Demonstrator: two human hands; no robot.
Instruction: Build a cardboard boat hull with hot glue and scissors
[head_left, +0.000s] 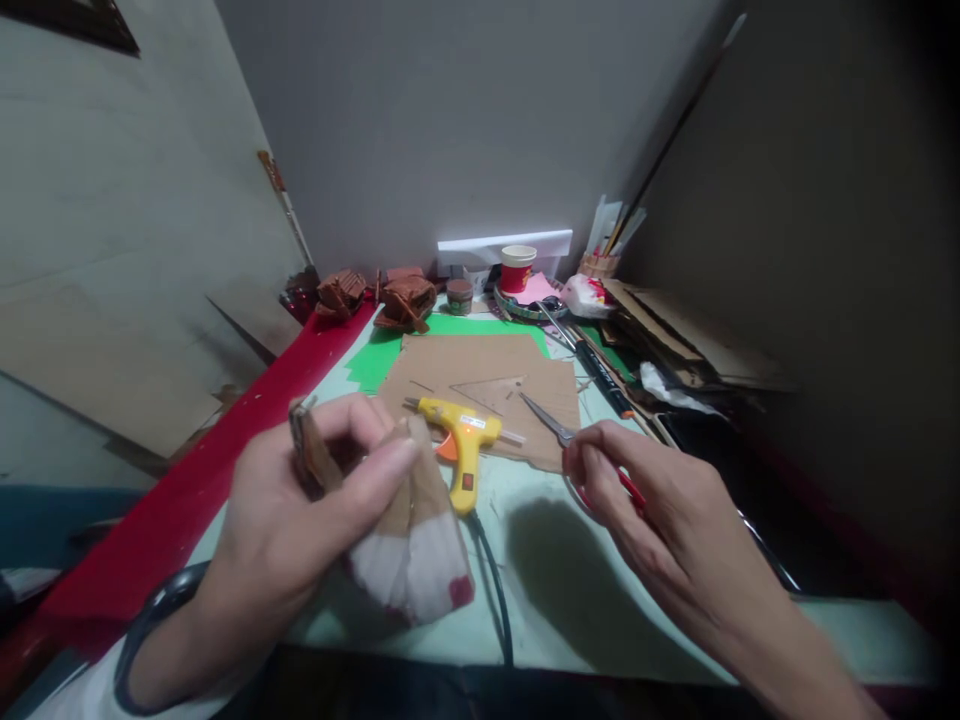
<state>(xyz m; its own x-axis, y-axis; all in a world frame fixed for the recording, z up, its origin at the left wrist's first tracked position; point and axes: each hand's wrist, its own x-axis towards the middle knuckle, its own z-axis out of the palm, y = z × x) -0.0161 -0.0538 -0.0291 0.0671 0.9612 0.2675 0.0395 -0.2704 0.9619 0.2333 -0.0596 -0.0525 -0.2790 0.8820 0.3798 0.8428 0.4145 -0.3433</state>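
My left grip is holding a cardboard piece, the thumb pressing on its brown upper part. Its whitish lower part is hanging nearest me, with a dark red patch showing at one corner. A brown strip is also standing within that grip; whether it is joining onto the same piece, I cannot tell.

My right grip is closing around the red handles of the scissors, whose blades are lying together and pointing forward and to the left, over the cardboard sheet in my view.

Between my hands, a yellow glue gun is lying on its side, partly over that sheet, its nozzle pointing left. A clear stick is poking out of its back, and a dark cord is trailing towards me across the pale tabletop.

Green paper is showing from under the sheet. Farther back, a red cup is standing near a small jar, while a black marker is lying to the right, near some stacked cardboard.
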